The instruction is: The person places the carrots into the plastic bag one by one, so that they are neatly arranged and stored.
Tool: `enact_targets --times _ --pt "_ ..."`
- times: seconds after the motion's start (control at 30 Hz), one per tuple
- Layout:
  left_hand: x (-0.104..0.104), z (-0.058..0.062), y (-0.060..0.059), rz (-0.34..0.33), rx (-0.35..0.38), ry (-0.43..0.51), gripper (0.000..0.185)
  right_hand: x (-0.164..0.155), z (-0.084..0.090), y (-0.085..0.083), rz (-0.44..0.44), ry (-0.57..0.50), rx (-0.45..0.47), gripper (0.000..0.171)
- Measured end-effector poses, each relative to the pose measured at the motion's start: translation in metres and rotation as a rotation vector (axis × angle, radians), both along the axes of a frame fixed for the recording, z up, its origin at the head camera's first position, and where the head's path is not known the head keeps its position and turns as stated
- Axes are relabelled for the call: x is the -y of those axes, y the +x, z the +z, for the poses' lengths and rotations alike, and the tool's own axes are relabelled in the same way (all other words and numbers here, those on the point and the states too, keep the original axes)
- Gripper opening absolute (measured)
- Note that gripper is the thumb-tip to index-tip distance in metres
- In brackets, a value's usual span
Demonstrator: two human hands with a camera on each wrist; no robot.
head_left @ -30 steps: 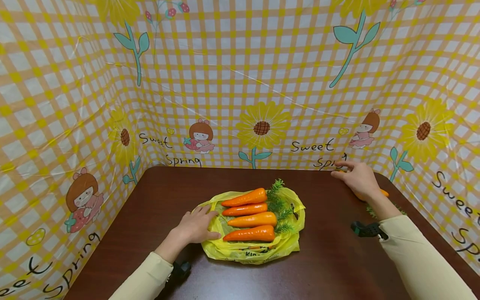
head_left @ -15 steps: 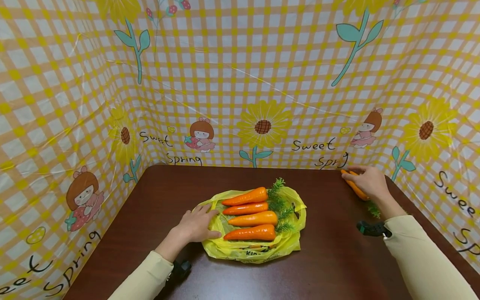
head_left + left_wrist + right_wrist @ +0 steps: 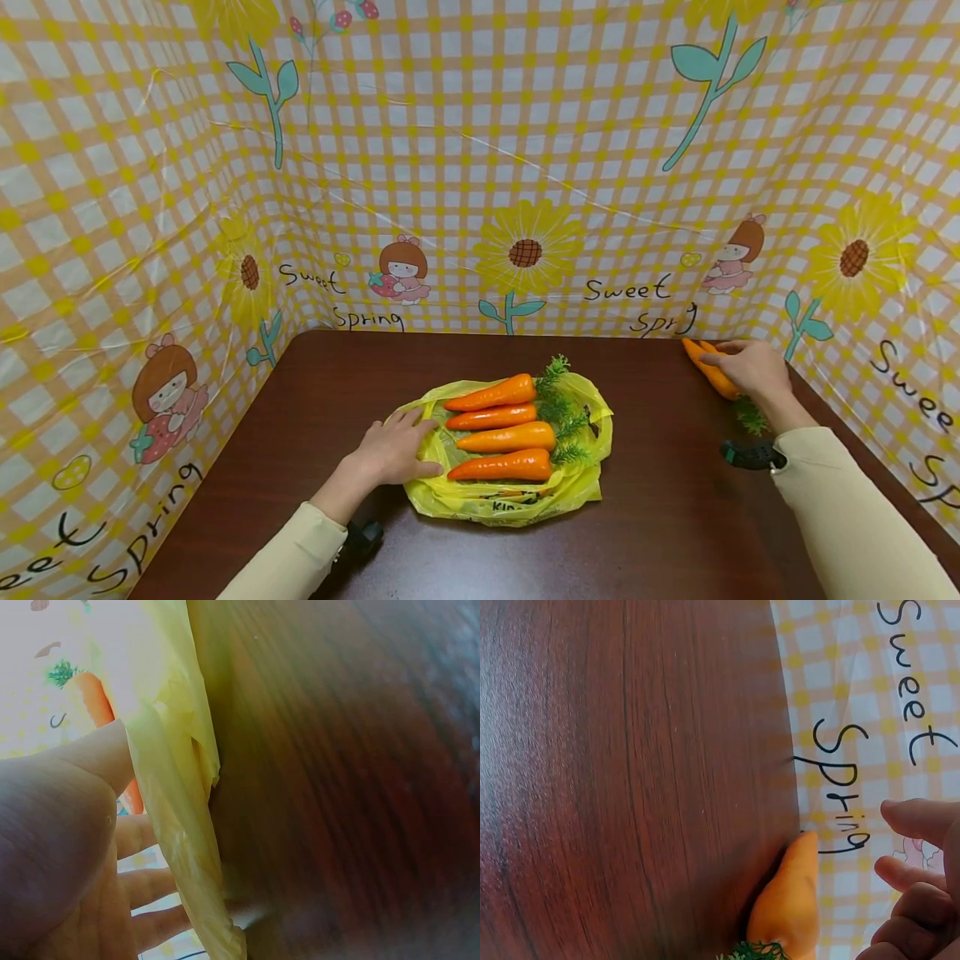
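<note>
My left hand [image 3: 390, 450] rests on the left edge of a yellow plastic bag [image 3: 502, 510], its fingers spread. In the left wrist view, the thumb and fingertips disappear behind the bag's film [image 3: 176, 817]. Several orange carrots with green tops, among them a front carrot [image 3: 501, 466], lie side by side on the bag, tips to the left. My right hand [image 3: 757, 371] hovers at the table's far right corner over two more carrots. The nearer carrot [image 3: 716, 382] shows plainly; the other is mostly hidden by the hand. In the right wrist view, the fingers stand apart from the carrot [image 3: 786, 907].
The dark brown table [image 3: 645, 508] runs from the bag to the right arm. A checked yellow-and-white cloth [image 3: 450, 167] with sunflowers hangs behind and at both sides. Each wrist wears a black device, such as the right wrist device [image 3: 750, 455].
My right hand has moved right and slightly toward me, uncovering the nearer carrot and more of its green top. My left hand, the bag and its carrots stay in place.
</note>
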State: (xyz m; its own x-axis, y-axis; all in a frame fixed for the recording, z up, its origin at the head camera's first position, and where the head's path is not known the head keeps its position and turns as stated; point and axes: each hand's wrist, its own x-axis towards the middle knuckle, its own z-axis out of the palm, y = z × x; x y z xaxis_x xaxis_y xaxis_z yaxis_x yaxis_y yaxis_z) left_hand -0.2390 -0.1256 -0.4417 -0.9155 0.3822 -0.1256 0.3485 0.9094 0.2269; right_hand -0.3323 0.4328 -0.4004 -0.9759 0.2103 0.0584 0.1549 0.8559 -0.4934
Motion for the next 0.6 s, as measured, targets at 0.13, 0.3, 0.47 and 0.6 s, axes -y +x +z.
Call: enact_targets --times 0.13,0.3,0.47,0.6 --pt "0.0 0.0 0.0 -0.001 -0.001 0.002 0.072 -0.005 -0.003 -0.003 -0.009 -0.001 0.015 0.078" --pt "0.0 0.0 0.0 -0.001 -0.004 0.008 0.072 -0.01 -0.004 -0.003 -0.018 -0.04 0.049 0.076" --pt "0.0 -0.001 -0.001 -0.006 -0.011 0.004 0.072 -0.017 -0.004 0.004 -0.003 -0.003 0.052 0.075" --pt "0.0 -0.001 -0.001 -0.005 -0.016 -0.005 0.072 -0.02 -0.005 0.006 -0.003 0.012 0.079 0.076"
